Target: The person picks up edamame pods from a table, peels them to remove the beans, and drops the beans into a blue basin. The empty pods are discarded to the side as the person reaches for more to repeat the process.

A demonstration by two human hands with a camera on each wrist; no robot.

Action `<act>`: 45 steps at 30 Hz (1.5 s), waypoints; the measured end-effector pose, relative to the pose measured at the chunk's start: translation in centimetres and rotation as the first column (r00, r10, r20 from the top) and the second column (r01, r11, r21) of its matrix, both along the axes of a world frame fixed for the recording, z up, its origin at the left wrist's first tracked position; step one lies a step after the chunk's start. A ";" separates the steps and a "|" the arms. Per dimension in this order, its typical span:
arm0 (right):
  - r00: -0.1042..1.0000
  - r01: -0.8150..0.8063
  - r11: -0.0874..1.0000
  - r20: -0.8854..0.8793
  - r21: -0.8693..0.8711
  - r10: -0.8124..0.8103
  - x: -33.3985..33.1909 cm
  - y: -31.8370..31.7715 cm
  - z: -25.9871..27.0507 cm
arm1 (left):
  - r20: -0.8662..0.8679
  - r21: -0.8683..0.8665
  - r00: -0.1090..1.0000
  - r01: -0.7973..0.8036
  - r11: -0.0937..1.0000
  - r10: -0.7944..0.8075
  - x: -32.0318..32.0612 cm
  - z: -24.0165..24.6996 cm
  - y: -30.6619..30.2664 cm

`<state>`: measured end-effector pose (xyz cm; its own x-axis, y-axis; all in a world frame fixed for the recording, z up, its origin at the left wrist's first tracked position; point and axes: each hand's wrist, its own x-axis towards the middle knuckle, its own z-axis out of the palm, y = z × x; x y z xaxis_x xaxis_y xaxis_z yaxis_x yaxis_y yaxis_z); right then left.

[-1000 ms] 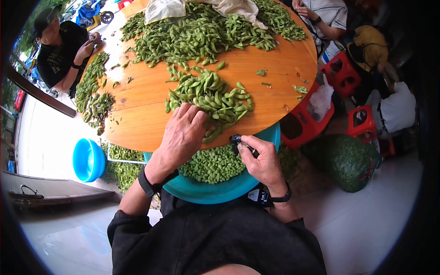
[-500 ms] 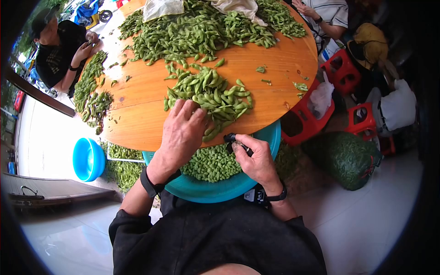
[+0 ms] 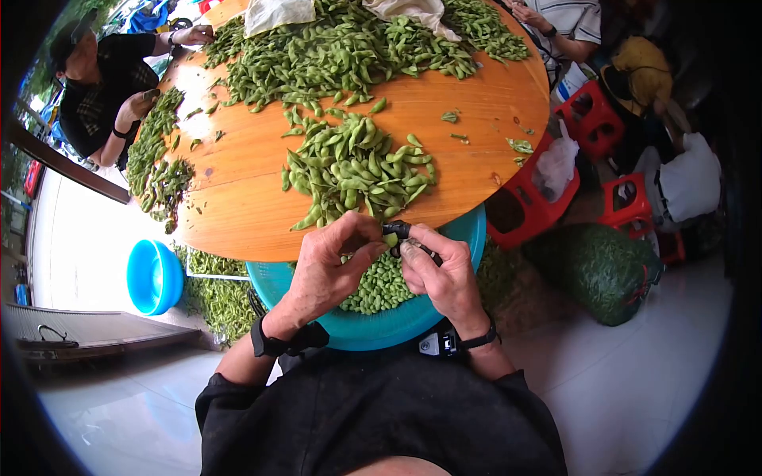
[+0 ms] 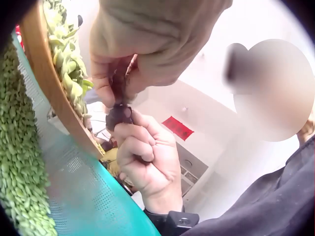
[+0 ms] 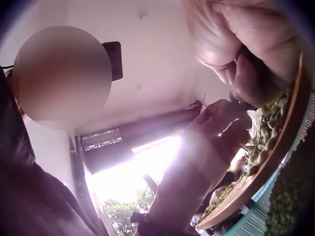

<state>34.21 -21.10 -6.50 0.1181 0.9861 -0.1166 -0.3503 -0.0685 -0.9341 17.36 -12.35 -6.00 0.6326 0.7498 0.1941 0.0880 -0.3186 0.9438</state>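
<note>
Over the teal basin (image 3: pixel 381 332), the left hand (image 3: pixel 327 266) pinches a green pod (image 3: pixel 390 239) between thumb and fingers. Meeting it from the other side, the right hand (image 3: pixel 446 274) has its fingers curled round a small black tool (image 3: pixel 429 252), and a black cover (image 3: pixel 397 229) sits on a fingertip against the pod. Shelled green beans (image 3: pixel 379 287) lie in the basin beneath both hands. A small heap of pods (image 3: pixel 357 166) rests on the wooden table (image 3: pixel 262 218) just beyond them. In the left wrist view, the left hand (image 4: pixel 152 39) and right hand (image 4: pixel 150 157) touch at the fingertips.
A large pod pile (image 3: pixel 317 67) with cloths (image 3: pixel 279 14) covers the table's far part. One person (image 3: pixel 99 87) sits at the left; others are at the right. Red stools (image 3: pixel 533 198), a green sack (image 3: pixel 591 270) and a blue basin (image 3: pixel 153 276) stand around.
The left hand has drawn back from the small heap to the right hand, with a pod in its fingers. The person at the left has stretched an arm toward the large pile.
</note>
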 end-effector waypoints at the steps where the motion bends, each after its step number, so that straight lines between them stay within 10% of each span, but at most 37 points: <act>1: 1.000 -0.005 1.000 -0.009 0.023 0.005 -0.1 -0.1 0.0 | 0.063 -0.108 0.998 -0.010 0.994 0.017 0.0 -0.3 -0.2; 12: 0.995 -0.002 0.997 0.104 0.078 -0.007 -0.3 -0.3 -0.2 | 0.119 0.003 0.986 -0.120 0.993 0.119 0.8 -1.8 -1.6; 15: 0.978 0.017 0.985 0.202 0.169 -0.051 0.1 -0.4 -0.6 | 0.258 -0.397 0.954 -0.042 0.917 0.155 0.8 -1.7 -1.5; 17: 0.979 -0.118 0.988 -0.155 0.102 0.133 1.2 -0.4 -0.6 | 0.493 -0.734 0.862 0.339 0.588 0.118 0.4 -1.7 -0.8; 20: 0.910 -0.235 0.968 -0.329 0.093 0.252 2.0 -0.8 -0.7 | 0.684 -0.703 0.726 0.634 0.322 0.064 0.4 -2.1 -0.8; 22: 0.937 -0.228 0.969 -0.249 0.092 0.245 1.6 -0.9 -0.2 | 0.653 -0.710 0.757 0.608 0.355 0.010 0.3 -1.8 -0.7; 25: 0.992 -0.055 0.993 0.123 0.102 0.042 0.8 -1.1 0.1 | 0.213 -0.579 0.977 0.142 0.803 -0.019 0.7 -0.2 -1.6; 26: 0.854 -0.010 0.958 0.501 0.285 -0.141 0.7 -1.0 -0.2 | 0.208 -0.580 0.978 0.136 0.803 -0.015 0.4 0.0 -1.8; 27: 0.554 -0.043 0.887 0.750 0.460 -0.361 0.7 -1.1 -0.4 | -0.021 -0.172 1.000 -0.017 0.985 0.013 0.1 0.1 -1.8; 28: 0.555 -0.042 0.887 0.749 0.459 -0.362 0.3 -1.2 -0.5 | -0.212 0.296 0.967 -0.072 0.953 0.139 0.0 0.2 -1.9; 32: 0.487 -0.007 0.864 0.756 0.503 -0.437 -1.4 -1.1 -0.1 | -0.054 -0.198 0.998 -0.053 0.979 0.043 0.5 -0.2 -2.3; 36: 0.501 0.027 0.844 0.724 0.535 -0.475 -0.4 -0.8 -0.4 | 0.205 -0.618 0.978 0.103 0.779 0.034 0.2 -0.3 -2.3; 42: 0.833 0.106 0.968 0.511 0.228 -0.212 -0.2 -1.5 -0.5 | 0.239 -0.523 0.970 0.096 0.847 0.038 0.6 -1.0 -3.3; 45: 0.791 0.106 0.959 0.563 0.262 -0.241 -0.3 -1.7 -0.8 | 0.241 -0.551 0.958 0.002 0.835 0.156 0.9 -0.6 -3.6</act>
<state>33.89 -22.78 -7.34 0.2680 0.9348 0.2333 0.2793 0.1563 -0.9474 18.22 -15.99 -6.61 0.5519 0.8272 -0.1054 -0.1875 0.2463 0.9509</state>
